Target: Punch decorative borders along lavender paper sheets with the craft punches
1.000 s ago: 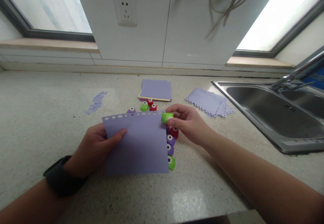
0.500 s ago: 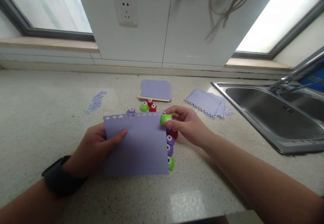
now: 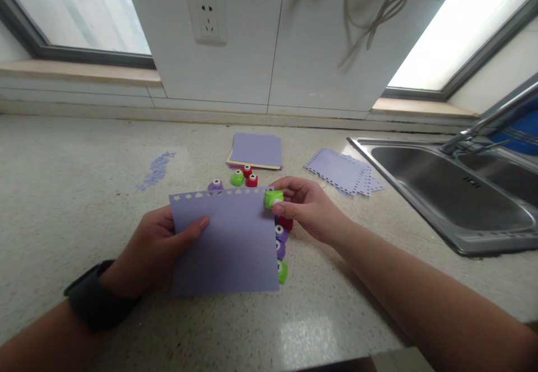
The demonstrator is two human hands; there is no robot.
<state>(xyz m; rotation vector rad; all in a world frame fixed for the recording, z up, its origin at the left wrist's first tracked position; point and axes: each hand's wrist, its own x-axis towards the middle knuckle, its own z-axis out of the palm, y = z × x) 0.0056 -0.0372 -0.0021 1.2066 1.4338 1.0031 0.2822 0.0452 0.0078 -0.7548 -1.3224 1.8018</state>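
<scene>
My left hand point(image 3: 157, 249) grips a sheet of purple paper point(image 3: 227, 249) by its left side, thumb on top and fingers behind. A row of small shaped holes runs along the sheet's top edge. At the top right corner my right hand point(image 3: 309, 207) pinches a green craft punch point(image 3: 273, 199), which sits over the paper's edge. Partly hidden by the sheet's right side are a red punch point(image 3: 286, 223), purple punches point(image 3: 281, 233) and another green punch point(image 3: 282, 271). Beyond the top edge stand a purple punch point(image 3: 216, 185), a green punch point(image 3: 237, 178) and two red punches point(image 3: 251, 180).
A stack of uncut paper point(image 3: 256, 150) lies at the back. Right of it, sheets with punched edges point(image 3: 336, 170) overlap near the steel sink point(image 3: 445, 193). Small purple paper cut-outs point(image 3: 157, 170) are heaped on the left of the speckled counter point(image 3: 84, 204).
The view has shifted slightly. Both hands, the sheet and the green punch at its corner keep nearly the same positions relative to each other.
</scene>
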